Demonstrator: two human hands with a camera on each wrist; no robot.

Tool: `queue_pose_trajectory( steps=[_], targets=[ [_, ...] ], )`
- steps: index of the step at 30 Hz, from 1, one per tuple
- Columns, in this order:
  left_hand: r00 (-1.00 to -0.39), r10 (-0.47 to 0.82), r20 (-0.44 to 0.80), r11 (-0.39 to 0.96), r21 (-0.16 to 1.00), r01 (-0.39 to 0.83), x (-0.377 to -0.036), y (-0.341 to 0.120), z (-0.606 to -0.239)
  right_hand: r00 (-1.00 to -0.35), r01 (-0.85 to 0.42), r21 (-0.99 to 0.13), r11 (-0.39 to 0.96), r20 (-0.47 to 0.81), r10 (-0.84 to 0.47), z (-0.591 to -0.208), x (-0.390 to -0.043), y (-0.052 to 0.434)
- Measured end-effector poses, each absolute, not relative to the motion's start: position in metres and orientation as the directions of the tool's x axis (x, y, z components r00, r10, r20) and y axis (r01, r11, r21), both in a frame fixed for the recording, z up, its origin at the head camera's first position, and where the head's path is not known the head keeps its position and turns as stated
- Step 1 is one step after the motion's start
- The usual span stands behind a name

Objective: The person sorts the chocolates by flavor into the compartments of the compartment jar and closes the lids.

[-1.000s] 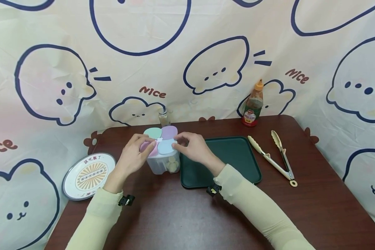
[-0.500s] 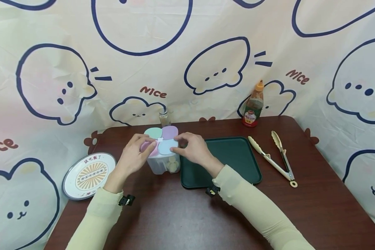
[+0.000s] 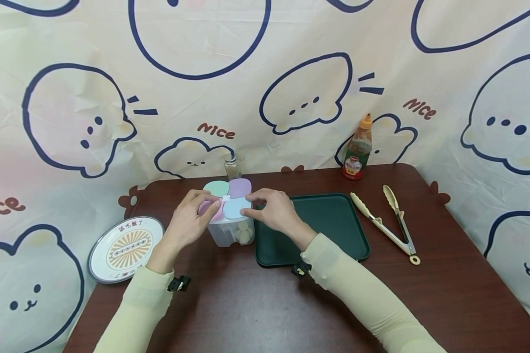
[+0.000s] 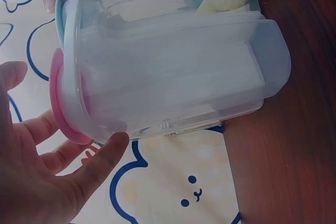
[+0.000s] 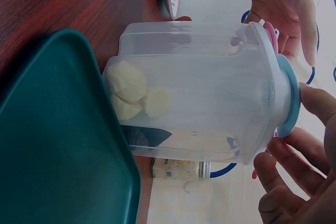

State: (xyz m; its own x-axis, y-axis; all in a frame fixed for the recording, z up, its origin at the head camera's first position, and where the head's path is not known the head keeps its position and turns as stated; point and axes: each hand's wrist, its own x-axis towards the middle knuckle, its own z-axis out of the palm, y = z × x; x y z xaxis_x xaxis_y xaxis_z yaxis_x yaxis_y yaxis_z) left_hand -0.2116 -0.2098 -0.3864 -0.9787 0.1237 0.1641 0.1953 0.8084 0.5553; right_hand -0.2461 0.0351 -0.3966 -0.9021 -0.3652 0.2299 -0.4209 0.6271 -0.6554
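A clear plastic storage container (image 3: 223, 231) with several petal-shaped lids stands upright on the table. Its front lids are pink (image 4: 65, 100) and blue (image 5: 289, 98); mint and purple ones sit behind. Pale, chunky pieces (image 5: 128, 87) lie at the bottom of the blue-lidded compartment. My left hand (image 3: 187, 218) is at the pink lid, fingers fairly straight along its edge and the container's side, thumb over the lid without visible contact. From the other side my right hand (image 3: 275, 210) pinches the blue lid's edge between thumb and finger. All the lids in view look down.
A dark green tray (image 3: 311, 225) lies right beside the container, with open tongs (image 3: 393, 230) further right. A sauce bottle (image 3: 357, 149) and a small shaker jar (image 3: 232, 167) stand at the back edge. At left lies a round white plate (image 3: 125, 250).
My right fingers have shifted very slightly on the blue lid. My left hand and the container stay where they were.
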Motion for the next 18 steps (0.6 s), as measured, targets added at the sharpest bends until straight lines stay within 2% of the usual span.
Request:
queue_pose_trajectory(
  steps=[18],
  targets=[
    [-0.978,0.126,0.169,0.8,0.566,0.201,-0.2123,-0.211,-0.3879,-0.928,-0.363,-0.649,0.668,0.188,-0.321,-0.3967,-0.2452,0.0348]
  ],
)
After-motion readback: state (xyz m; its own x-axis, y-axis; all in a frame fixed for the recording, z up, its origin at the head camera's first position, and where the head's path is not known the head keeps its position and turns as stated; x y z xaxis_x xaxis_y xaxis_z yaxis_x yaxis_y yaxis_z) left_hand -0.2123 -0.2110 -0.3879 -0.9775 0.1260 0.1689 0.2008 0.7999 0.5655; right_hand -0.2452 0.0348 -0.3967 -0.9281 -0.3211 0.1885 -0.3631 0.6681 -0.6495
